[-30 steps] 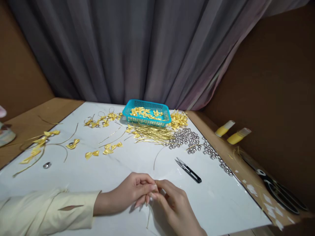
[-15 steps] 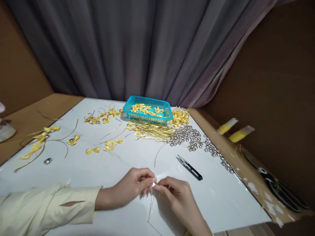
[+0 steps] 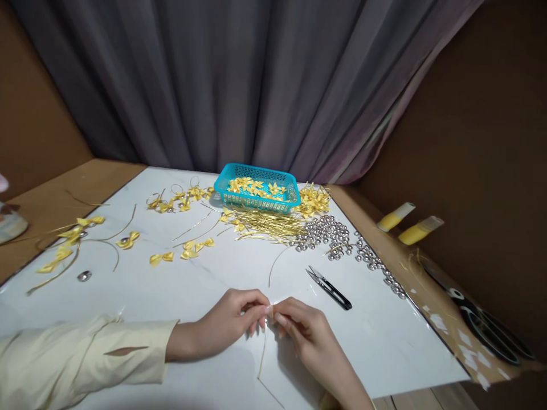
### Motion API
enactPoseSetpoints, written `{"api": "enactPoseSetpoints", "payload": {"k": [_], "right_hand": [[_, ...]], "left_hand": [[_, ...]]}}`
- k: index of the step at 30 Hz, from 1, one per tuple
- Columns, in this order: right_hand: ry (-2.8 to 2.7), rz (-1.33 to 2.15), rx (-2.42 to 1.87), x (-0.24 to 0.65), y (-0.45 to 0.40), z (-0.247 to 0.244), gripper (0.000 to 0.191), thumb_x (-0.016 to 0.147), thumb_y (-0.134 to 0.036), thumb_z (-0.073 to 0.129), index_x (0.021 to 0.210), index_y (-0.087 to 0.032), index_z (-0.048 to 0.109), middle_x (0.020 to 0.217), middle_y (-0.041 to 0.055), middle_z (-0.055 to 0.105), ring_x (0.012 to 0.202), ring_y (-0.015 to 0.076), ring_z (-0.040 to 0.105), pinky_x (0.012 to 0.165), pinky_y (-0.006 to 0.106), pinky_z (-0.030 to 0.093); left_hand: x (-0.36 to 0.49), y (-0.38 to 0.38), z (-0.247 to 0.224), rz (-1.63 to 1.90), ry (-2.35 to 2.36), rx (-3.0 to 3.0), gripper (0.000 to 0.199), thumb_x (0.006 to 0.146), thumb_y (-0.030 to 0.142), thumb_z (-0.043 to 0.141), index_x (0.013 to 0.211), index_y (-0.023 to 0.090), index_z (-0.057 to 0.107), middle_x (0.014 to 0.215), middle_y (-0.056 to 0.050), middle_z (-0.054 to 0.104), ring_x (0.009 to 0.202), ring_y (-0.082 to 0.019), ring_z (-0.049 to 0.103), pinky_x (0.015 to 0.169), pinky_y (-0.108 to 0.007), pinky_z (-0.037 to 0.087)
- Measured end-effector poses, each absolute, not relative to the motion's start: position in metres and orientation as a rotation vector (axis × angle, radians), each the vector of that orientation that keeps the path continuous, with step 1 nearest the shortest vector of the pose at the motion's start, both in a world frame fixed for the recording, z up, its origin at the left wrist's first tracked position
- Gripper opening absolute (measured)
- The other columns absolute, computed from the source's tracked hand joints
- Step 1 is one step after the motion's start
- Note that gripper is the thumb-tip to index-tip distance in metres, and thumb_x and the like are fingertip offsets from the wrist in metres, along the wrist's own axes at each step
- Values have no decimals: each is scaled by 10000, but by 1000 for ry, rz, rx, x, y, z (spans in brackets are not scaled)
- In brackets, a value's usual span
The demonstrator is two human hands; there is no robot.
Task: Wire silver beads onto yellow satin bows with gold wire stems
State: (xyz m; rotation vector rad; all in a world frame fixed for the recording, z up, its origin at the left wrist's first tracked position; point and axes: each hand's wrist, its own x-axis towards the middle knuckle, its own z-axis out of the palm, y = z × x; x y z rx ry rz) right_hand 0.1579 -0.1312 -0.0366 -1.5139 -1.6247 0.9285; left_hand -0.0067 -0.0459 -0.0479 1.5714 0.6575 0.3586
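Note:
My left hand (image 3: 235, 319) and my right hand (image 3: 305, 324) meet over the front of the white tabletop, fingertips pinched together and almost touching. Between them a thin gold cord (image 3: 262, 356) hangs down, bends and runs on toward the bottom edge. Something small and pale shows at the fingertips, but the fingers mostly hide it. Thread snips (image 3: 329, 287) lie to the right of my hands, apart from them. A single loose strand (image 3: 273, 265) curves just beyond my fingertips.
A blue basket (image 3: 294, 199) holds yellow ribbon bows. Around it lie a bundle of gold cords (image 3: 269, 223), more yellow bows (image 3: 315, 200) and a spread of silver beads (image 3: 325, 230). Bows with cords (image 3: 64, 250) lie left. Black scissors (image 3: 482, 324) rest at the right edge.
My right hand's fingers have shifted slightly up and closed in nearer the left fingertips. The white glint between them is smaller. The cord still hangs below.

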Motion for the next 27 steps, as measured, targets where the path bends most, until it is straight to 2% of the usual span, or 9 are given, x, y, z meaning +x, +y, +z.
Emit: {"api": "enactPoseSetpoints", "payload": {"k": [10,27], "right_hand": [[-1741,701,-1552,154,-130,-40,248,883,-102,382,703,-183,532,656,7,531,579,124,483,547,219,358],[-1777,693,-1612,153,-132,-39,195,891,-157,393,721,-190,483,685,6,542,569,124,478,524,228,337]], "left_hand": [[-5,-45,-50,336,643,1576,209,862,277,468,762,132,581,621,10,547,554,-102,492,550,-215,422],[-8,-45,-52,335,621,1662,232,899,311,417,765,157,527,595,34,487,543,-98,452,533,-200,378]]}}
